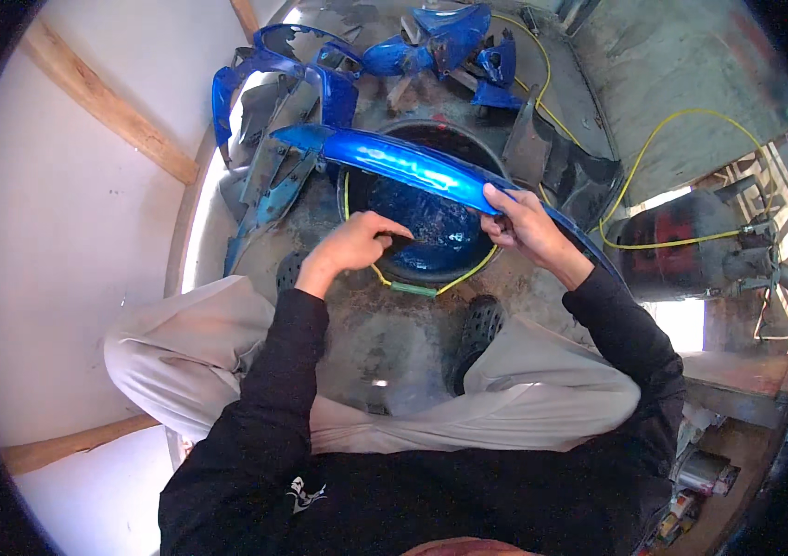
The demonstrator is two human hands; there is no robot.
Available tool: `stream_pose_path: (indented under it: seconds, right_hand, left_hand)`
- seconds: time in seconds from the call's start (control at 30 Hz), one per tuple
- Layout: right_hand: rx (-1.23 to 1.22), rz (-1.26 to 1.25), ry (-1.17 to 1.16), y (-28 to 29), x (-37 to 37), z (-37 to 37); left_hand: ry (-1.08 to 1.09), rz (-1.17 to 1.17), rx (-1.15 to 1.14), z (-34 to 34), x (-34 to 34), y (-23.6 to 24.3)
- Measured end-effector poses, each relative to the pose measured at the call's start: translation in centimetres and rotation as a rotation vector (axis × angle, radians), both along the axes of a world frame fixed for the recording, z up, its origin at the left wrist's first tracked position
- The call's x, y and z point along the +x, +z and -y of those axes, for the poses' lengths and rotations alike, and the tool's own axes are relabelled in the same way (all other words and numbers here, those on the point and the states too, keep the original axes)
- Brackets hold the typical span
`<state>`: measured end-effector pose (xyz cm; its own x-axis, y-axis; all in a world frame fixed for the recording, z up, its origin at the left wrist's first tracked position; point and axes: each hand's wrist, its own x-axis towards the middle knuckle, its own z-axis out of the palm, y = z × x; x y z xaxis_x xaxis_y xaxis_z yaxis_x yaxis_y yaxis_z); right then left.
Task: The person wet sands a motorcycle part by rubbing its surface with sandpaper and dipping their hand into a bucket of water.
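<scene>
A long, curved, glossy blue motorcycle mudguard point(403, 165) lies slantwise over a round dark bucket point(426, 132) of water. My right hand point(528, 225) is closed on the mudguard toward its right end, thumb on top and fingers beneath. Just below the mudguard, over the bucket's near left side, is my left hand point(349, 248). Its index finger points to the right and the other fingers are curled in. Something small and dark shows under the fingertips, too unclear to name. The left hand is apart from the mudguard.
Blue fairing pieces point(329, 79) and more blue panels point(440, 42) lie on the far floor. Dark plastic parts point(561, 157) sit right of the bucket. A yellow hose point(640, 167) loops to a dark red tank point(681, 243) at the right. A white wall point(69, 213) stands left.
</scene>
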<state>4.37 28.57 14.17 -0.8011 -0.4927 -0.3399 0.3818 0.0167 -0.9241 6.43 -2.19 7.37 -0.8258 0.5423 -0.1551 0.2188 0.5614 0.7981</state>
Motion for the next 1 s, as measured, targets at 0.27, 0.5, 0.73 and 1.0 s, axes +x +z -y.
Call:
stream_pose_path:
  seconds: [0.27,0.5,0.73,1.0]
  right_hand:
    - [0.183,-0.004,0.154,-3.0,4.2,1.1]
    - [0.292,-0.005,0.269,-5.2,5.2,1.4]
    - [0.331,-0.020,0.302,-7.4,6.1,1.7]
    - [0.351,0.019,0.341,-7.3,6.0,2.0]
  left_hand:
    - [0.134,0.059,0.309,4.7,-2.0,7.1]
    - [0.329,-0.648,0.162,-0.3,-1.8,3.7]
    - [-0.093,-1.083,0.014,-2.8,1.1,-2.0]
    - [-0.040,-1.123,0.013,-2.1,-0.3,-2.4]
